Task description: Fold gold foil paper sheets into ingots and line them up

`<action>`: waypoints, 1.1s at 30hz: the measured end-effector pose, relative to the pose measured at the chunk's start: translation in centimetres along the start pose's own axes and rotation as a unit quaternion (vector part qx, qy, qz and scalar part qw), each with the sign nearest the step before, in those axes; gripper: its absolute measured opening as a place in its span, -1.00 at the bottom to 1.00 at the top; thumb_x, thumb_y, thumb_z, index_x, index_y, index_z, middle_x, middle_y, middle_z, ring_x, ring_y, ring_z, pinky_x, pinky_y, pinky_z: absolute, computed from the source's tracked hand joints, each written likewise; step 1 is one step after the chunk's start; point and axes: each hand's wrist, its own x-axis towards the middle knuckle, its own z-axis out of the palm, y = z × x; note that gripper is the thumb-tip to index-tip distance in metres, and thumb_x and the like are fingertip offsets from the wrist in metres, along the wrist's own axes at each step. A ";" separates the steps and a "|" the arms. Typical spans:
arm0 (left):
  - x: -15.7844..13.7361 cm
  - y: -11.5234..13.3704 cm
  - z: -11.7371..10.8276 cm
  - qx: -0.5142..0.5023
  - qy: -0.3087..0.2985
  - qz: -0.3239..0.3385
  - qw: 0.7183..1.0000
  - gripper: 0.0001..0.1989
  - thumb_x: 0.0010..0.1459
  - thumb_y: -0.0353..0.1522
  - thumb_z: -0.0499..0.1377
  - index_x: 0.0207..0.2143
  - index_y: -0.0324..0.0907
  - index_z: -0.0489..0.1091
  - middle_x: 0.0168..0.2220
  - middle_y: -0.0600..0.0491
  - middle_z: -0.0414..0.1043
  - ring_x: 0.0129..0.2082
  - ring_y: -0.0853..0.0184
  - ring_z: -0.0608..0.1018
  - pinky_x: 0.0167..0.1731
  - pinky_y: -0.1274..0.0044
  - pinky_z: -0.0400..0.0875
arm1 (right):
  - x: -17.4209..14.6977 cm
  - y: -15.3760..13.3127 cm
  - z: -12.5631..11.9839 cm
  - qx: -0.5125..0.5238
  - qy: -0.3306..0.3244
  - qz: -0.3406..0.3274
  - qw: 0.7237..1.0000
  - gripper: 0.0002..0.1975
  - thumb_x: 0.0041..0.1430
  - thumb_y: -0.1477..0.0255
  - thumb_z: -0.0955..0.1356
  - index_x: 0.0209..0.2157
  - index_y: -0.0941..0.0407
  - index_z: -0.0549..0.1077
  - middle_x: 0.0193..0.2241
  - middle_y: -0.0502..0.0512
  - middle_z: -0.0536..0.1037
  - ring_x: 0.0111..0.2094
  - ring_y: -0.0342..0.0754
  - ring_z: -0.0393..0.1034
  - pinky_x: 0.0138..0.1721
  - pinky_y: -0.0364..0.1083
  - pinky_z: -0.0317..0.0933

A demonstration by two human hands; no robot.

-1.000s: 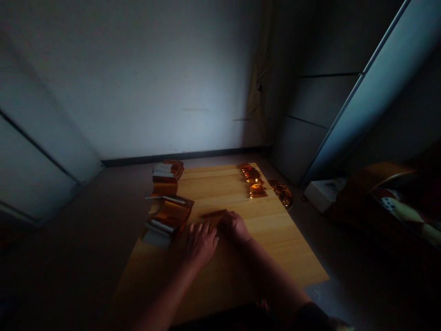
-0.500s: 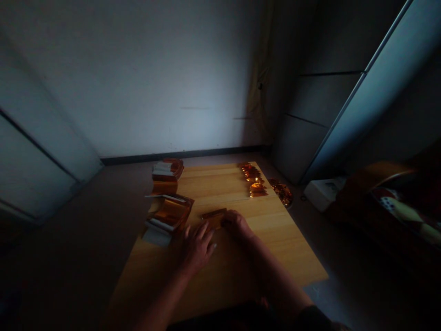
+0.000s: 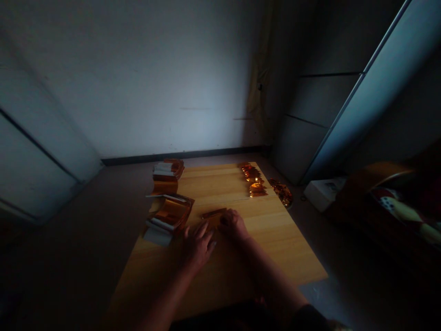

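Note:
A sheet of shiny copper-coloured foil paper (image 3: 214, 213) lies on the wooden table in front of me, its far edge standing out as a darker folded strip. My left hand (image 3: 199, 244) rests palm down at the sheet's near left side, fingers apart and fingertips touching it. At the sheet's right end my right hand (image 3: 234, 225) is closed, fingers curled and pressed together on the paper's edge. Shadow and the fingers hide much of the sheet. Just left of my left hand lies a loose stack of copper foil sheets (image 3: 174, 209) with pale backs.
More foil sheets (image 3: 168, 169) sit at the table's (image 3: 275, 239) far left corner. Folded, shiny foil pieces (image 3: 257, 188) line its far right edge. On the floor beyond is a pile of similar foil pieces (image 3: 282, 192), with a white box (image 3: 320, 193) farther right.
My right hand has shifted slightly left and toward me along the sheet's end, fingers still closed. My left hand stays almost where it was.

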 end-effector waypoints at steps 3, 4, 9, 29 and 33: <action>0.1 0.0 -0.1 0.000 -0.006 -0.004 1.000 -0.65 0.14 -0.32 0.07 0.00 -0.02 0.37 0.16 -0.09 0.26 0.10 0.09 0.37 0.10 0.01 0.01 | 0.0 0.1 0.0 0.023 0.007 0.017 1.000 -0.91 -0.05 0.59 0.37 -0.46 0.13 0.41 -0.43 0.03 0.39 -0.35 -0.10 0.25 -0.29 -0.15 0.15; 0.1 -0.1 -0.1 0.000 -0.007 -0.006 1.000 -0.65 0.13 -0.31 0.08 0.00 -0.01 0.37 0.16 -0.08 0.27 0.09 0.09 0.37 0.09 0.01 0.01 | 0.0 0.2 -0.1 0.037 0.007 0.018 0.999 -0.89 -0.05 0.62 0.35 -0.47 0.13 0.41 -0.44 0.03 0.39 -0.35 -0.10 0.25 -0.28 -0.15 0.15; 0.0 -0.3 0.0 -0.003 -0.013 0.005 1.000 -0.64 0.14 -0.30 0.06 0.01 -0.01 0.35 0.16 -0.09 0.26 0.09 0.11 0.36 0.10 0.02 0.01 | 0.0 0.9 -0.9 0.099 0.011 0.006 0.995 -0.83 -0.03 0.67 0.30 -0.44 0.12 0.43 -0.42 0.02 0.43 -0.33 -0.12 0.29 -0.28 -0.17 0.17; 0.2 -0.7 -1.0 -0.052 -0.011 0.001 0.999 -0.82 0.06 -0.35 0.10 -0.24 -0.08 0.39 0.11 -0.04 0.34 0.04 0.14 0.41 0.02 0.14 0.16 | -0.2 -0.4 -0.1 0.002 0.013 0.055 0.998 -0.89 -0.07 0.56 0.36 -0.43 0.10 0.39 -0.37 0.05 0.39 -0.29 -0.05 0.23 -0.24 -0.11 0.14; 0.4 -1.0 -1.1 -0.062 -0.009 -0.003 0.998 -0.89 0.05 -0.40 0.10 -0.32 -0.09 0.35 0.08 0.01 0.37 -0.02 0.20 0.44 0.01 0.20 0.19 | -0.1 0.9 -0.6 0.062 0.000 0.008 0.998 -0.82 -0.03 0.66 0.28 -0.45 0.12 0.43 -0.39 0.06 0.45 -0.30 -0.08 0.29 -0.22 -0.13 0.17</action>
